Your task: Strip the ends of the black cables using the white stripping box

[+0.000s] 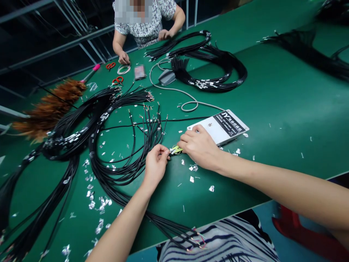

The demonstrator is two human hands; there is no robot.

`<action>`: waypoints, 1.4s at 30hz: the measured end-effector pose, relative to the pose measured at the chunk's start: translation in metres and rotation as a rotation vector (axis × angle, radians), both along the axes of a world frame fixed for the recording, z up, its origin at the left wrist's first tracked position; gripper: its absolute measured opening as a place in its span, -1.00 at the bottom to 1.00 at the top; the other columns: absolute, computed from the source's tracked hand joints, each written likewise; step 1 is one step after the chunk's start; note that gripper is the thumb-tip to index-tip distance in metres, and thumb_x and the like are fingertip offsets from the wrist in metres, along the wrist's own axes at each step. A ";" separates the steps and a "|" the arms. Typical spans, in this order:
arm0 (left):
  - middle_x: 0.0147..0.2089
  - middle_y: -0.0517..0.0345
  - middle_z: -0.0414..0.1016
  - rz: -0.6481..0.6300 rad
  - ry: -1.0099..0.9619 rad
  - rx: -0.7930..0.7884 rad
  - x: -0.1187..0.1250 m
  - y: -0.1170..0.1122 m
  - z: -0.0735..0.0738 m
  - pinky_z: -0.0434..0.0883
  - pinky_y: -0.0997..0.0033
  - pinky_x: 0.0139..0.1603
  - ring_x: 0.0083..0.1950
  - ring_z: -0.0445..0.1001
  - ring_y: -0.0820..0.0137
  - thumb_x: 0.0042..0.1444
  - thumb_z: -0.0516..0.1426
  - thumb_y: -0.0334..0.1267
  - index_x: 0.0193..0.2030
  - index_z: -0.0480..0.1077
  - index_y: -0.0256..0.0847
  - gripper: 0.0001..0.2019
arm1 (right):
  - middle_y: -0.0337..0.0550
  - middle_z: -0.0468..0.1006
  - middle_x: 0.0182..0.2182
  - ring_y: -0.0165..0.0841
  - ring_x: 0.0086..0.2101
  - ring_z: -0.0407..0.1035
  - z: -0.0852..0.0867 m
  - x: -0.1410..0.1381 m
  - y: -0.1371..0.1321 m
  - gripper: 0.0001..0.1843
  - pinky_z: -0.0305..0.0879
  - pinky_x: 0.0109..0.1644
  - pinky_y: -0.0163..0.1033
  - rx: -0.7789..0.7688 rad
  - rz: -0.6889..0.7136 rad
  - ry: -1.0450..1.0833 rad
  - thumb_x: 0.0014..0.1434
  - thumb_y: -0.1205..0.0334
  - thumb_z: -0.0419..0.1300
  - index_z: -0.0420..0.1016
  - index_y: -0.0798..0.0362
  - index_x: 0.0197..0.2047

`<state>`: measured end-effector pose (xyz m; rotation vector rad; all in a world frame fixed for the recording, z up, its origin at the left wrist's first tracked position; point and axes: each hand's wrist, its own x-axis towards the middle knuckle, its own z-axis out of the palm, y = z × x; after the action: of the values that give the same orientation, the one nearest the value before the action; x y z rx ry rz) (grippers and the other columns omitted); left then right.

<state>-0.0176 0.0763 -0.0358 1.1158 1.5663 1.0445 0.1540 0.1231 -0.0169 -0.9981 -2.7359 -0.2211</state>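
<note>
My left hand is closed in a pinch on the end of a black cable from the looped bundle on the green table. My right hand is closed round a small yellow-green tool, whose tip meets the cable end between the two hands. The right hand lies just in front of a flat white device with a dark label. Small silver foil scraps are scattered around the cables.
A person sits across the table, hands near red scissors and a tape roll. Black cable coils lie beside a grey foot pedal. A feather duster lies at left. More cables lie far right.
</note>
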 end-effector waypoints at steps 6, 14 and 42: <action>-0.58 0.26 0.36 0.000 0.039 0.015 -0.001 0.000 -0.003 0.18 0.59 -0.57 -0.57 0.30 0.52 -0.03 0.18 -0.22 -0.47 0.35 -0.22 -0.86 | -0.15 0.54 -0.38 -0.23 -0.26 0.29 0.005 -0.001 -0.001 -0.87 -0.14 -0.15 -0.11 -0.070 -0.027 -0.046 0.22 0.45 0.22 0.51 0.09 -0.35; -0.57 0.25 0.35 -0.004 0.056 0.035 -0.002 0.000 -0.005 0.19 0.57 -0.56 -0.55 0.31 0.50 -0.02 0.17 -0.20 -0.46 0.33 -0.21 -0.85 | -0.12 0.55 -0.32 -0.19 -0.20 0.31 0.010 -0.003 -0.005 -0.90 -0.14 -0.12 -0.09 -0.106 -0.043 -0.086 0.24 0.45 0.19 0.50 0.10 -0.29; -0.58 0.27 0.33 0.018 0.015 0.004 -0.016 -0.010 -0.002 0.12 0.60 -0.60 -0.60 0.21 0.56 -0.06 0.21 -0.12 -0.46 0.34 -0.22 -0.78 | -0.23 0.66 -0.12 -0.16 -0.08 0.46 -0.020 0.072 -0.048 -0.77 0.13 -0.02 -0.03 0.132 -0.139 0.626 0.21 0.56 0.12 0.37 -0.01 -0.26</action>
<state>-0.0335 0.0658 -0.0382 1.1159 1.5895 1.0542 0.2261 0.0751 -0.0369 -1.0113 -2.0662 -0.0873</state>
